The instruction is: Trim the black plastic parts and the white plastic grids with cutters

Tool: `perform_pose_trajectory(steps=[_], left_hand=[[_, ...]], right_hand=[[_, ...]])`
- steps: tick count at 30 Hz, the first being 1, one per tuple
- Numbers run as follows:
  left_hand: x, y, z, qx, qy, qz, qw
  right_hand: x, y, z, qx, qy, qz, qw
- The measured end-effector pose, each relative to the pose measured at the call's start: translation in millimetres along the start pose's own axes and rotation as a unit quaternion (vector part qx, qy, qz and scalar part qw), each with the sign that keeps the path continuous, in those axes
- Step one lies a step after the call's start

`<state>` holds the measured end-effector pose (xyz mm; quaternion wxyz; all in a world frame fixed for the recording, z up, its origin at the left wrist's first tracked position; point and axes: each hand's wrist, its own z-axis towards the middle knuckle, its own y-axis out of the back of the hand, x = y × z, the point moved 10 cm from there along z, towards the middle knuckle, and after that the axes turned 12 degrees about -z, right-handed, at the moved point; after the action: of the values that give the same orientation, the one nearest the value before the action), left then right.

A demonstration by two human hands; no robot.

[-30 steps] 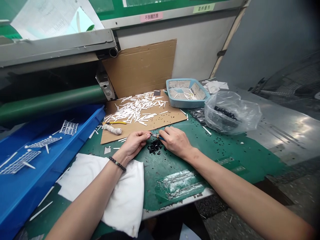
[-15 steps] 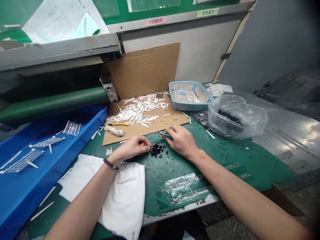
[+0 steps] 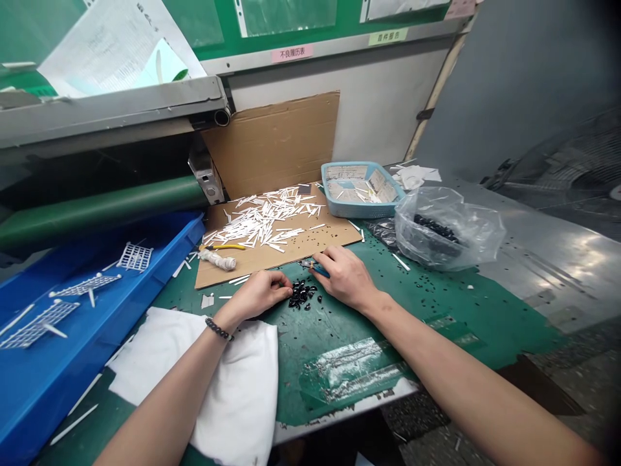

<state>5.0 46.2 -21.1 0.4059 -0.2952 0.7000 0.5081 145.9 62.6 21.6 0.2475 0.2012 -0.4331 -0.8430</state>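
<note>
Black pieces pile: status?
Right hand on blue-handled pliers, beside the black pieces. Left hand curled next to them. White cloth by left wrist.

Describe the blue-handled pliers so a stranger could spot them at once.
Start at the green work mat and find the heap of small black pieces near its middle. Just above the heap, the right hand has the blue-handled pliers at its fingertips. Unlike the yellow-handled tool lying on the cardboard, they are in a hand.
</note>
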Motion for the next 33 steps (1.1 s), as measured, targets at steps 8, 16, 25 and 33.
perform_pose_trajectory(steps=[8, 16, 25, 33], left_hand=[[11.0, -1.5, 2.2, -0.086, 0.077, -0.502, 0.857], [18.7, -13.5, 4.0, -0.081, 0.112, -0.571, 0.809], [20.3, -14.2, 4.2, -0.098, 0.111, -0.564, 0.812], [18.7, -10.3, 2.0, -0.095, 0.117, -0.492, 0.857]], right_hand=[[12.5, 6.4, 2.1, -0.013, 0.028, 0.024, 0.999], [17.1, 3.1, 2.7, -0.004, 0.037, 0.001, 0.999], [21.1, 5.0, 3.0, 0.007, 0.049, -0.01, 0.999], [32.3, 5.3, -0.5, 0.025, 0.076, -0.079, 0.994]])
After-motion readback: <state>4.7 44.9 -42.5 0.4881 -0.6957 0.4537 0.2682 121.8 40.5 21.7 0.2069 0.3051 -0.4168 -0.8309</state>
